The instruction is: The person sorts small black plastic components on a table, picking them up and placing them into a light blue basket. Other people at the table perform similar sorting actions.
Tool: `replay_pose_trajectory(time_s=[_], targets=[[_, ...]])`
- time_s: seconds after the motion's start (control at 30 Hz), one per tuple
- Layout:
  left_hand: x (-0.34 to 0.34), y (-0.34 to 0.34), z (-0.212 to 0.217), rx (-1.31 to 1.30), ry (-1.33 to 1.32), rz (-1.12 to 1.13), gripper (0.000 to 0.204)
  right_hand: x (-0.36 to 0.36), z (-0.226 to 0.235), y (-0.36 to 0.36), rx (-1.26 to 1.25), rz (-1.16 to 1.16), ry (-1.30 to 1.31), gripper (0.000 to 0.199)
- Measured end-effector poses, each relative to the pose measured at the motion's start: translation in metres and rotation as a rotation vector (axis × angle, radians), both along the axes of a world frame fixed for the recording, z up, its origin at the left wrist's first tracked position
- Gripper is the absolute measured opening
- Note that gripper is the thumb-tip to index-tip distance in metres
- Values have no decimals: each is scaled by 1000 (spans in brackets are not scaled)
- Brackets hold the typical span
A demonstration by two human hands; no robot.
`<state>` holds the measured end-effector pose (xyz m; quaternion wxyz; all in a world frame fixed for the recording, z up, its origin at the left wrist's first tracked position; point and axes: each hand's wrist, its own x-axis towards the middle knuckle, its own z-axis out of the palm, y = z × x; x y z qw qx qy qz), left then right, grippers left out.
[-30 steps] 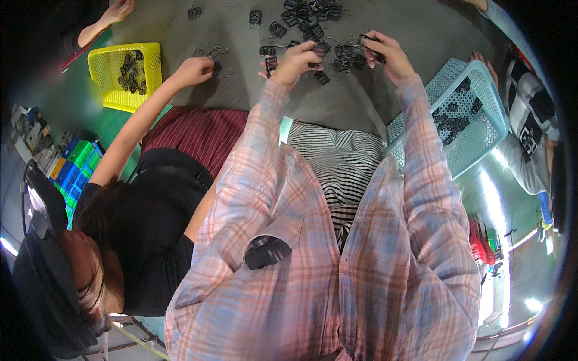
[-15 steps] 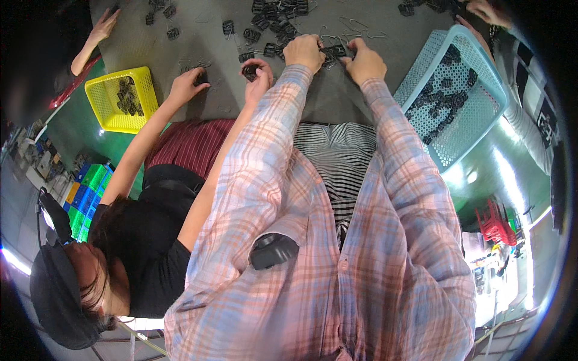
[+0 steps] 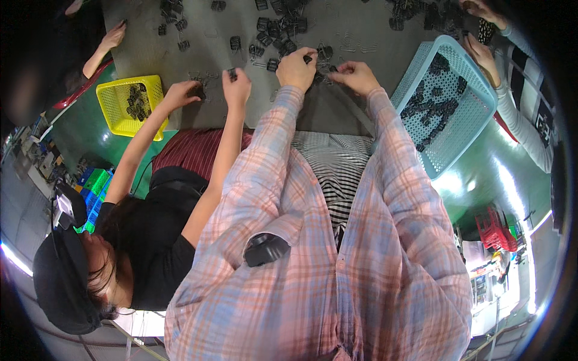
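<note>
My left hand (image 3: 295,70) is closed around a small black clip-like part (image 3: 309,59), which shows between its thumb and fingers. A short way to its right, my right hand (image 3: 357,78) is pinched, fingertips pointing left. Something dark and tiny shows at those fingertips, too small to name. The two hands are apart, low over the grey table (image 3: 265,111). Just beyond them lies a loose pile of black clip-like parts (image 3: 280,29). Thin bent wire pieces (image 3: 360,48) lie scattered beyond my right hand.
At right a light-blue basket (image 3: 442,165) holds many black parts, with another person's hands (image 3: 481,57) beyond it. On my left a co-worker's hands (image 3: 236,87) hold black parts, close to my left forearm. A yellow basket (image 3: 112,111) stands farther left.
My hands have drawn slightly nearer to me and left the part they were both at. A black part now shows in my left hand. The co-worker's nearer hand has moved left.
</note>
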<state>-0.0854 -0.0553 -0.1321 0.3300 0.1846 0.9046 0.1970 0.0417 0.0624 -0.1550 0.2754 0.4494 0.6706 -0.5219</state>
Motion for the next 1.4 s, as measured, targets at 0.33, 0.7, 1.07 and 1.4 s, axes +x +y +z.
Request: replay_pose_trajectory(time_s=[0.33,0.7,1.07,1.4], targets=[[2,33,-34,-140,111,-438,32,18,10,24,-392,-574,176,21],[-31,28,-26,75,-390,138,51,20,7,31,-413,-668,225,22],[-29,-14,20,221,-850,565,33,22,52,24,-571,-908,535,9],[-7,-29,91,693,-1399,640,14,13,93,-4,-890,-646,653,30]])
